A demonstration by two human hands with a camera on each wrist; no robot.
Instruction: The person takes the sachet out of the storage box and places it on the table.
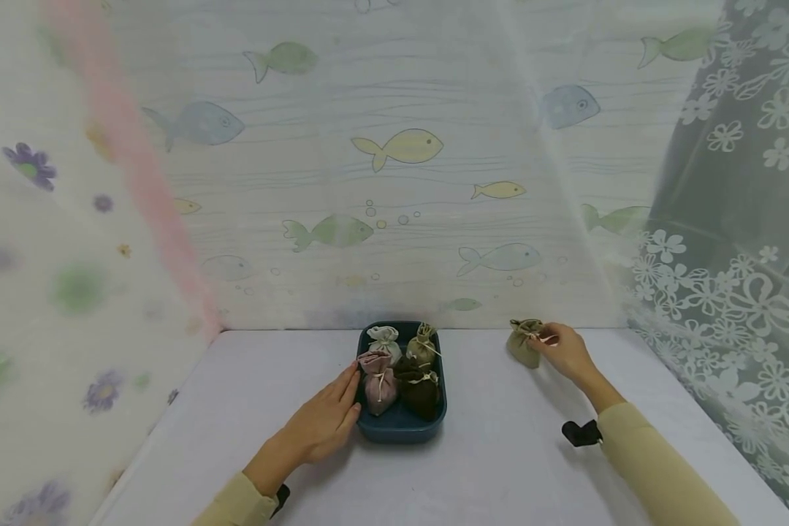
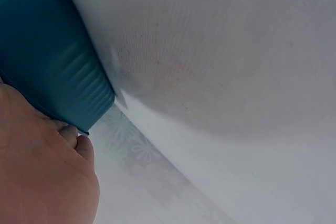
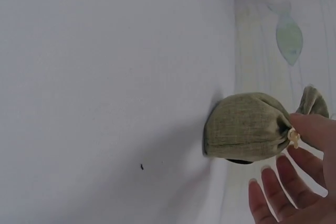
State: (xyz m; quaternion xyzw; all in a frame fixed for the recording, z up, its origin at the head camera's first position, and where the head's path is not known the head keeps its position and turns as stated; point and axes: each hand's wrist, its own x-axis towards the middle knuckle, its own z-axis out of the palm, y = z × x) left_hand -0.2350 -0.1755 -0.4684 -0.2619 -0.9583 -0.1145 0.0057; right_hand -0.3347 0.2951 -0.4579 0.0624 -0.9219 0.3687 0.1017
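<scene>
My right hand (image 1: 568,354) pinches an olive-green drawstring pouch (image 1: 524,349) by its tied neck. In the right wrist view, thumb and index finger close on the neck above the plump body (image 3: 244,129), and the other fingers spread below. A dark blue tray (image 1: 401,436) stands mid-table. My left hand (image 1: 321,422) lies along its left side with fingers extended, and the left wrist view shows them at the ribbed wall (image 2: 58,61). Inside the tray sit a pale grey pouch (image 1: 384,342), a khaki pouch (image 1: 422,348), a pink pouch (image 1: 380,391) and a dark brown pouch (image 1: 421,398).
A white cloth covers the table (image 1: 486,467). Behind it hangs a curtain (image 1: 401,219) printed with fish. A flowered curtain (image 1: 52,292) borders the left side, and sheer floral lace (image 1: 730,307) borders the right.
</scene>
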